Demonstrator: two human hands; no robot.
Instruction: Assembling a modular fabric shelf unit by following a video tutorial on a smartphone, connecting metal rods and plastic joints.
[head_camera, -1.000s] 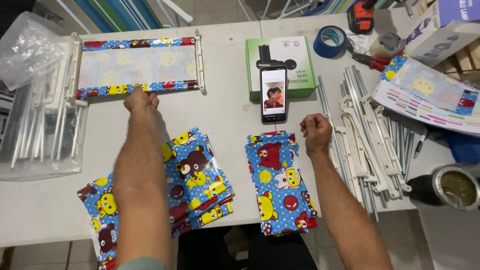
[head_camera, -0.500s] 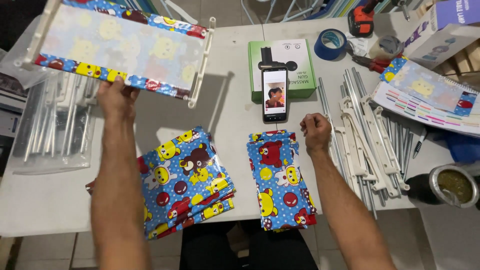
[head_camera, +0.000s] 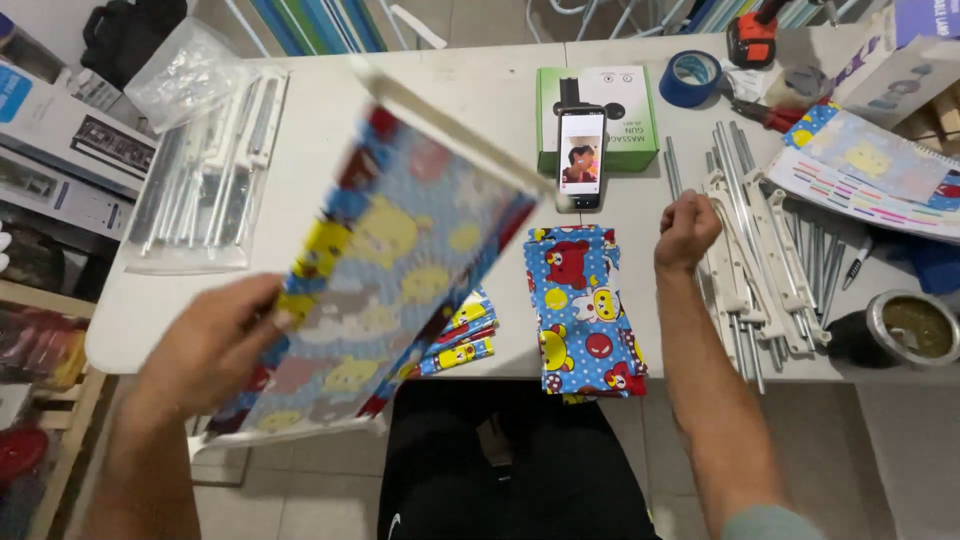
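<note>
Fabric panel (head_camera: 390, 290) tilts up — left hand (head_camera: 215, 340) grips it, right hand (head_camera: 687, 228) fisted on table (head_camera: 330, 130).

Left hand (head_camera: 215, 345) raised off worktop (head_camera: 330, 130), now close under camera, gripping edge of fabric-covered frame (head_camera: 385, 290).

Frame, flat at worktop's far side a second ago and lifted half a second ago, now swung toward person, tilted on diagonal, blurred with motion, white rail (head_camera: 450, 135) uppermost.

Frame now covers most of left stack of printed fabric pieces (head_camera: 462, 335); only its right corner shows.

Bare worktop now visible at far side where frame lay.
</note>
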